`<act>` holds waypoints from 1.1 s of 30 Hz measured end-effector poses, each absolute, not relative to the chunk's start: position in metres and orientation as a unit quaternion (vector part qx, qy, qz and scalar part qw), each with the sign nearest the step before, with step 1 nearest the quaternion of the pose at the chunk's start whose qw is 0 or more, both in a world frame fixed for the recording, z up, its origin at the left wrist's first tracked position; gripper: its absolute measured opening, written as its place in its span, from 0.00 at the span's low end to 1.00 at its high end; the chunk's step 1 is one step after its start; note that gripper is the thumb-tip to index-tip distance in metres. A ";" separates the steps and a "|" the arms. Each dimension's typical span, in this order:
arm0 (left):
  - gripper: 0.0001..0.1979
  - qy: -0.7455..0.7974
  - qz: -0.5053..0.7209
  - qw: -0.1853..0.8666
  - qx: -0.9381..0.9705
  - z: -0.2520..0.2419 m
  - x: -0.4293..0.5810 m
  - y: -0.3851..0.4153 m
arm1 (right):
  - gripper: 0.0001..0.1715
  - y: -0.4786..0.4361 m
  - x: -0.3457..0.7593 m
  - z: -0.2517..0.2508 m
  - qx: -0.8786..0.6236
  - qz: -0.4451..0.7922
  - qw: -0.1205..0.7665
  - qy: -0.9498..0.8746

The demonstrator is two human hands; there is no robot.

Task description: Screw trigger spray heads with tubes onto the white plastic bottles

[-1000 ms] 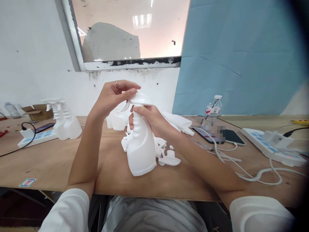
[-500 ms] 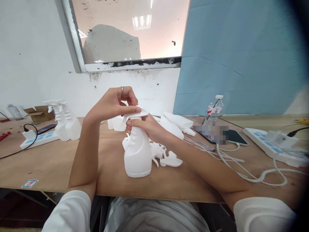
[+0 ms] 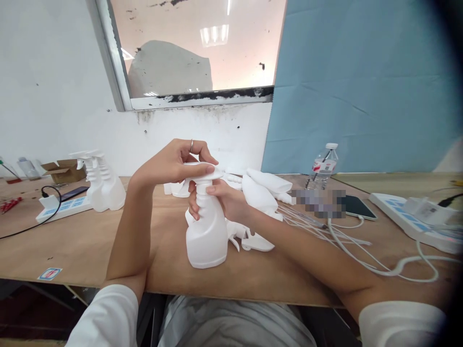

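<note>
A white spray bottle [image 3: 206,236] stands upright on the wooden table [image 3: 72,246] in front of me. My right hand [image 3: 220,200] is wrapped round its ribbed neck. My left hand [image 3: 177,161], with a ring on one finger, is closed over the white trigger head [image 3: 202,169] on top of the bottle, thumb and fingers pinching it. Loose white trigger parts [image 3: 253,238] lie just right of the bottle. More empty white bottles [image 3: 260,188] lie on their sides behind it.
Two assembled spray bottles [image 3: 103,185] stand at the left next to a power strip [image 3: 61,208] and a phone. At the right are a water bottle [image 3: 323,166], another phone [image 3: 356,206], white cables [image 3: 361,241] and a second power strip [image 3: 415,219]. A cardboard box [image 3: 61,169] sits far left.
The bottle has come down from a raised tilt to stand upright on the table. My left hand has settled lower onto the trigger head, and my right hand has shifted round the neck.
</note>
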State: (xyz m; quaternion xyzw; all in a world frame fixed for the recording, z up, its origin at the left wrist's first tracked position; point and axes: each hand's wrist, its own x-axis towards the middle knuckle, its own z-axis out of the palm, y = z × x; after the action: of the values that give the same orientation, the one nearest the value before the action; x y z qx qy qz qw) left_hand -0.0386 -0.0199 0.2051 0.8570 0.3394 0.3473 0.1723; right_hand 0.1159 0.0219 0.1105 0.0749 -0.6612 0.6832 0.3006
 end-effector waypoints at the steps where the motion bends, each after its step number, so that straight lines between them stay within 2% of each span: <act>1: 0.06 0.342 0.345 0.177 0.856 0.205 -0.039 -0.020 | 0.15 0.022 0.116 0.110 0.079 0.682 0.306 -0.660; 7: 0.07 0.338 0.320 0.212 0.860 0.207 -0.040 -0.021 | 0.13 0.015 0.116 0.112 0.050 0.637 0.354 -0.683; 27: 0.09 0.323 0.285 0.207 0.878 0.207 -0.041 -0.021 | 0.14 0.013 0.112 0.108 0.075 0.654 0.371 -0.655; 33: 0.13 0.325 0.283 0.266 0.862 0.206 -0.041 -0.019 | 0.14 0.012 0.114 0.110 0.069 0.655 0.372 -0.655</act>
State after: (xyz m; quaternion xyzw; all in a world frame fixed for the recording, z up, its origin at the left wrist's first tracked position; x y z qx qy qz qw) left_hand -0.0411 -0.0188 0.2055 0.8624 0.3246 0.2833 0.2658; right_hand 0.1136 0.0115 0.1102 0.0688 -0.6546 0.6547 0.3717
